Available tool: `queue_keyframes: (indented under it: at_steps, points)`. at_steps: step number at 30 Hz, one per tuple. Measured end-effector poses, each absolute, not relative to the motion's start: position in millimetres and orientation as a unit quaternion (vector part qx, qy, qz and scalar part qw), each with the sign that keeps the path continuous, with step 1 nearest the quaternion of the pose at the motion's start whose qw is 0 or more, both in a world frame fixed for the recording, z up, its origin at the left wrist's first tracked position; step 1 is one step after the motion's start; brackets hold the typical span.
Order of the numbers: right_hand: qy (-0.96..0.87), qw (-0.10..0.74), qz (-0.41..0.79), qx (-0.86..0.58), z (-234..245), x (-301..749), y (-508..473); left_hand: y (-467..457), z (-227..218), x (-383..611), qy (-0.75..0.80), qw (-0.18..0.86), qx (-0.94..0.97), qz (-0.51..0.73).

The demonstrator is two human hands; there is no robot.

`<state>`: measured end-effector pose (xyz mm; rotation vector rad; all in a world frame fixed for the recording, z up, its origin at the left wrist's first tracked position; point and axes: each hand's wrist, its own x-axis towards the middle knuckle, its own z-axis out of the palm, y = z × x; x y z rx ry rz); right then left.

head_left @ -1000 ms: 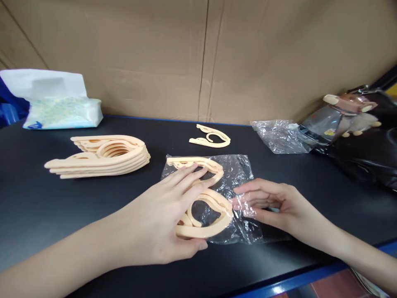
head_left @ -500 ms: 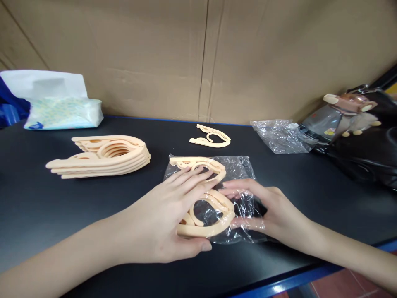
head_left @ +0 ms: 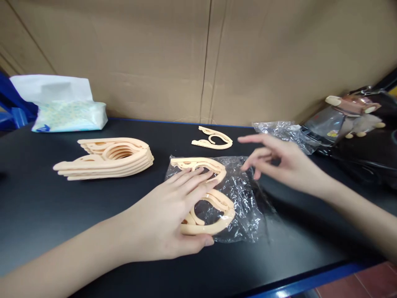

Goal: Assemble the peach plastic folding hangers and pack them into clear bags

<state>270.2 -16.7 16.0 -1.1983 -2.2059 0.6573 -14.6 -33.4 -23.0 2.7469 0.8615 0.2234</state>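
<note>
My left hand (head_left: pixel 173 215) lies flat with fingers stretched out over a clear plastic bag (head_left: pixel 245 215), pressing on the peach folding hangers (head_left: pixel 221 225) inside it. The palm and fingers cover part of those hangers. My right hand (head_left: pixel 282 165) is raised above the bag's far right corner, holding nothing, its index finger extended and the others bent apart from the thumb. Beyond the bag, a single folded hanger (head_left: pixel 214 142) rests on the black table. To the left sits a stack of several matching hangers (head_left: pixel 124 163), all with their hooks folded in.
A tissue pack (head_left: pixel 71 116) stands at the back left of the table (head_left: pixel 139 277). Another clear plastic bag (head_left: pixel 276 130) lies at the back right, against a black bag (head_left: pixel 369 153) with a plush charm (head_left: pixel 356 111). A cardboard wall (head_left: pixel 149 58) rises behind.
My right hand has let go of the bag's right side and moved up and to the right. My left hand stays on the bag. The view has shifted slightly.
</note>
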Motion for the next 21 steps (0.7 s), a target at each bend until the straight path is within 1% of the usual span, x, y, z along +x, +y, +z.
queue_keyframes:
  at_steps: [2, 4, 6, 10, 13, 17, 21]
  points:
    - [-0.803, 0.309, 0.15, -0.486, 22.3, 275.2, 7.3, -33.4, -23.6, -13.5, 0.296, 0.121, 0.944, 0.08]
    - [-0.819, 0.285, 0.075, -0.493, 22.7, 274.8, 32.7, -33.5, -24.4, -12.4, 0.298, 0.117, 0.944, 0.084]
    - [-0.85, 0.237, 0.052, -0.469, 17.6, 269.5, 56.2, -34.0, -25.1, -11.8, 0.296, 0.118, 0.944, 0.087]
    - [-0.887, 0.156, 0.034, -0.434, 1.2, 254.1, 88.6, -36.3, -25.9, -12.5, 0.297, 0.118, 0.943, 0.097]
    - [-0.893, 0.119, 0.032, -0.432, -5.7, 246.1, 98.6, -37.4, -25.8, -13.3, 0.294, 0.125, 0.942, 0.109]
    - [-0.893, 0.089, 0.051, -0.439, -5.0, 241.6, 101.7, -37.0, -24.8, -13.9, 0.293, 0.138, 0.94, 0.107]
    - [-0.889, 0.089, 0.041, -0.448, -3.0, 237.5, 100.7, -36.9, -24.1, -13.7, 0.293, 0.143, 0.939, 0.108]
